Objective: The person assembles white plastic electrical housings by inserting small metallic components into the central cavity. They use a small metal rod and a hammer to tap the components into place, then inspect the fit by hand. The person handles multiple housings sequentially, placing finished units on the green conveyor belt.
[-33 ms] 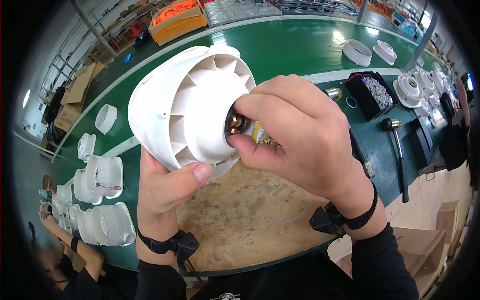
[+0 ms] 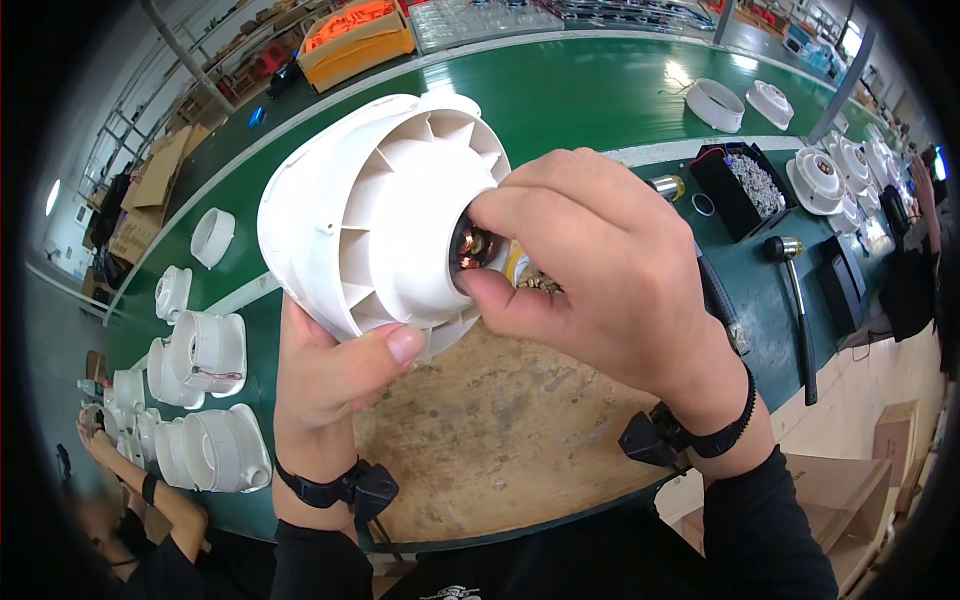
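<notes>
Tilted above the wooden board, a white plastic fan housing [image 2: 400, 215] with ribs around its inner cone is held up in my left hand [image 2: 335, 365]. The thumb presses on its lower rim, and the other fingers are hidden behind it. In the round opening of the cone sits a dark motor part [image 2: 474, 248] with copper windings. My right hand [image 2: 610, 265] reaches across from the right, thumb and forefinger pinching at the edge of this part. Its remaining fingers are curled and partly hidden.
The wooden board [image 2: 480, 430] lies under my hands. White housings [image 2: 215, 445] line the left side, near a co-worker's arm [image 2: 175, 505]. To the right are a black bin of small metal parts [image 2: 755, 185], a hammer [image 2: 797, 310] and more fan units [image 2: 817, 180]. Behind runs a green conveyor belt [image 2: 580, 95].
</notes>
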Available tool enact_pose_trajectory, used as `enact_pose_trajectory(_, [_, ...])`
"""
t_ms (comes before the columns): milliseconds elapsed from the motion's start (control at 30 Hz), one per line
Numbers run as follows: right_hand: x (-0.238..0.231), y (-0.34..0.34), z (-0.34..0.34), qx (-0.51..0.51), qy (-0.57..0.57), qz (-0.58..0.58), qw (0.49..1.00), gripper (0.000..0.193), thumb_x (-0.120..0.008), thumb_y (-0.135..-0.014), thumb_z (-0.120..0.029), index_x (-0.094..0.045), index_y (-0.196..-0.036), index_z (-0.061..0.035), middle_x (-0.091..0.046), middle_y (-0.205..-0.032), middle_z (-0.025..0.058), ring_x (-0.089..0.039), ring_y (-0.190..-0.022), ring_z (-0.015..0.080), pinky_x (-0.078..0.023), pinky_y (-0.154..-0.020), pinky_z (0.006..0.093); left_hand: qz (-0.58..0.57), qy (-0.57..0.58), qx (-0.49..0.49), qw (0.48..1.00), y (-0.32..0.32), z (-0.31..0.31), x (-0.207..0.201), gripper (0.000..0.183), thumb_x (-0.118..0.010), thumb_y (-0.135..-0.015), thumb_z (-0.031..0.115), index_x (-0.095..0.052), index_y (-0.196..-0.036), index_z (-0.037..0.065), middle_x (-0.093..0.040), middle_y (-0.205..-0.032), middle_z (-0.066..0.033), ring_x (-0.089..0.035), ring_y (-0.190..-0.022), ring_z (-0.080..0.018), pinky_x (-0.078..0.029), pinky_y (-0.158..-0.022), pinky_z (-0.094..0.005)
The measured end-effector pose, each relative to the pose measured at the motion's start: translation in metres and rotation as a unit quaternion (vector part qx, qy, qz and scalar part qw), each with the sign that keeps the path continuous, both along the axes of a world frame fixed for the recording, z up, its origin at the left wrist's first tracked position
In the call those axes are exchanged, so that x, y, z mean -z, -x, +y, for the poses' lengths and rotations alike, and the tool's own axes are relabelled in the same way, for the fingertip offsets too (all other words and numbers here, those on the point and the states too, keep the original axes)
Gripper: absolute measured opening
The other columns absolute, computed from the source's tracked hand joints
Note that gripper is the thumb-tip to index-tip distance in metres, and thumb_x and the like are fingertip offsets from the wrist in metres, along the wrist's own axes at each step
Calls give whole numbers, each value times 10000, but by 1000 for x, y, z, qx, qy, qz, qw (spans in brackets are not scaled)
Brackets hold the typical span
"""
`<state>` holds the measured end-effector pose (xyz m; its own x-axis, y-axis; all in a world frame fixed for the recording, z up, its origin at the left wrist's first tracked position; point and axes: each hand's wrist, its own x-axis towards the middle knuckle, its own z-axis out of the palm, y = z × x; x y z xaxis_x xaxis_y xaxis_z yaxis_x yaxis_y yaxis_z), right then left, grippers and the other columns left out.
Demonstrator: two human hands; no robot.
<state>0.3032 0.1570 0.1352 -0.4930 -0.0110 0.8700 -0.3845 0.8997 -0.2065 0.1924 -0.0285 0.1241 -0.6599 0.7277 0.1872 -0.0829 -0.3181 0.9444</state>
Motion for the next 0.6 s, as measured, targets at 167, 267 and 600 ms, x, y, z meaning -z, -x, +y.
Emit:
enact_pose_trajectory(167, [2,1,-3,12,33,-27,999,337,-822,-611,-11,-664,-907,-45,-652,-845,80,-639,-740,223,-518,-638,308,6,-13,-3,1000,-1,4,-1,882,-785,-662,53,-384,-1442,-36,-566,-1322,-160,-584,-1211,-253,-489,-1015,-381])
enact_pose_trajectory(267, [4,0,-3,19,41,-35,998,324,-821,-638,-13,-672,-924,-42,-659,-856,78,-644,-747,210,-523,-644,303,5,-7,1,1000,2,4,0,878,-773,-670,52,-375,-1447,-39,-557,-1333,-168,-583,-1215,-260,-495,-1012,-390])
enact_pose_trajectory(600, [-12,-14,5,20,205,-79,975,546,-851,-715,-115,-605,-1195,-24,-623,-1007,15,-530,-806,62,-391,-686,188,-113,-138,66,982,33,-1,10,879,-648,-705,203,-325,-1498,5,-489,-1415,-243,-549,-1266,-382,-465,-1089,-513])
